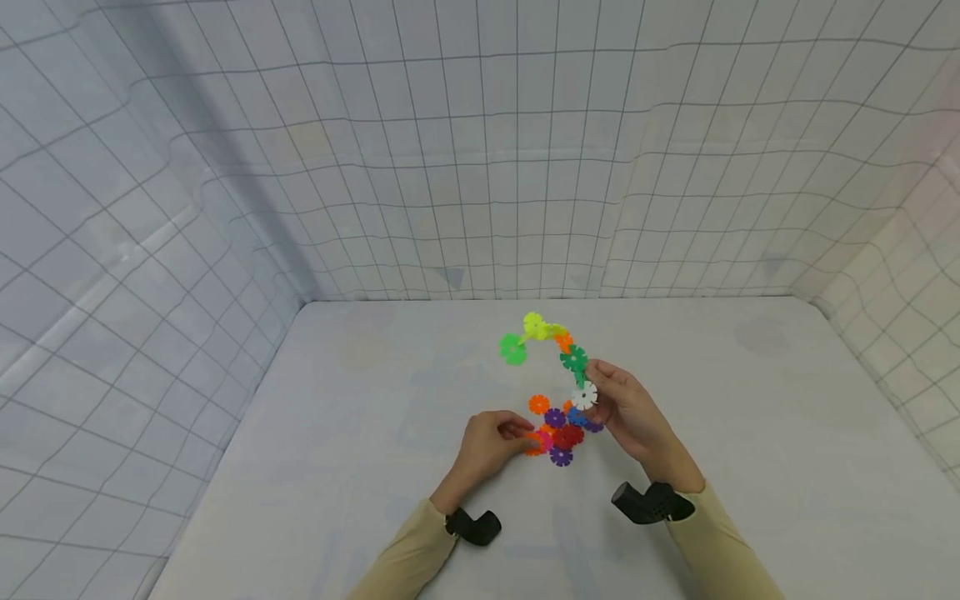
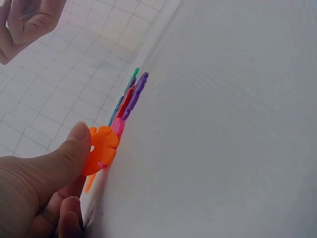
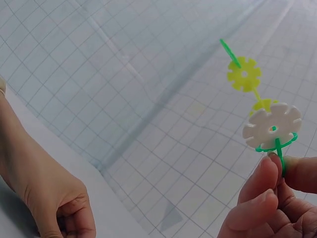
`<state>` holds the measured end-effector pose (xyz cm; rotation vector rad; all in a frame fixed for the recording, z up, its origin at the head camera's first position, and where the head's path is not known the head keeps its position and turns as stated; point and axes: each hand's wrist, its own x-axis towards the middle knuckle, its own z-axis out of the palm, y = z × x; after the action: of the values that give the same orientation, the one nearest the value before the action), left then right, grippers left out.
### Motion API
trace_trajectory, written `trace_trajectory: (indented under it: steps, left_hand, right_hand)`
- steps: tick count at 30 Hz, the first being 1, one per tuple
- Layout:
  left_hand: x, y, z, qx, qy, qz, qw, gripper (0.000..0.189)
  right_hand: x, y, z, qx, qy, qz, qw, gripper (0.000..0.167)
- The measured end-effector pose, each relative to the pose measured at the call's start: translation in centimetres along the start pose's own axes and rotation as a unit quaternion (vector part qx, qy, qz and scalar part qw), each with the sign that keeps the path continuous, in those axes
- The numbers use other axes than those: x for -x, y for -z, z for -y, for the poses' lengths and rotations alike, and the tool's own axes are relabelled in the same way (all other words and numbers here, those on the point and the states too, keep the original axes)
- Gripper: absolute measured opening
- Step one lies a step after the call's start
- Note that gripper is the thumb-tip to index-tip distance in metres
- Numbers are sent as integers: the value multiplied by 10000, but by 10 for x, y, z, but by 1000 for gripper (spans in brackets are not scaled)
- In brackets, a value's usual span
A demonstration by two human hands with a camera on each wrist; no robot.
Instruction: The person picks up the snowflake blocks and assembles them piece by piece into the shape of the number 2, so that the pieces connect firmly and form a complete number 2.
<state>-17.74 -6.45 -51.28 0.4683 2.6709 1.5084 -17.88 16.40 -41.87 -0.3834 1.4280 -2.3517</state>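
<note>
My right hand (image 1: 639,418) pinches a green disc (image 3: 281,161) in a curved chain of notched plastic snowflake discs, held up above the table. A white disc (image 3: 271,128) slots into the chain beside the fingertips. Beyond it, yellow discs (image 3: 243,74) lead to a bright green disc (image 1: 513,349) at the far end. At the left edge of a small pile of loose discs, my left hand (image 1: 486,448) pinches an orange disc (image 2: 103,148) between thumb and fingers. Purple (image 1: 561,457), red (image 1: 567,437) and blue discs (image 1: 577,416) lie close by.
Under the hands is a white tabletop (image 1: 360,467). White sheeting with a dark grid (image 1: 480,167) rises behind the table and along both sides. Black wrist-worn cameras sit on the left wrist (image 1: 474,527) and the right wrist (image 1: 651,503).
</note>
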Motion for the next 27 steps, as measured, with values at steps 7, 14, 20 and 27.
trace_trajectory:
  steps: [7,14,20,27]
  left_hand:
    - [0,0,8,105,-164,-138,9997,17]
    - [1,-1,10,416,-226,-441,9979,12]
    - [0,-2,10,642,-231,-555,9961,11]
    - [-1,-1,10,942,-196,-776,9923,15]
  right_hand:
    - [-1,-1,-1,155,83,-44,9998,17]
    - [0,-3,0,304,96,-54,9995,18]
    - [0,0,-1,25,-4,22,10000,21]
    - [0,1,-1,-210,2,149,9997,23]
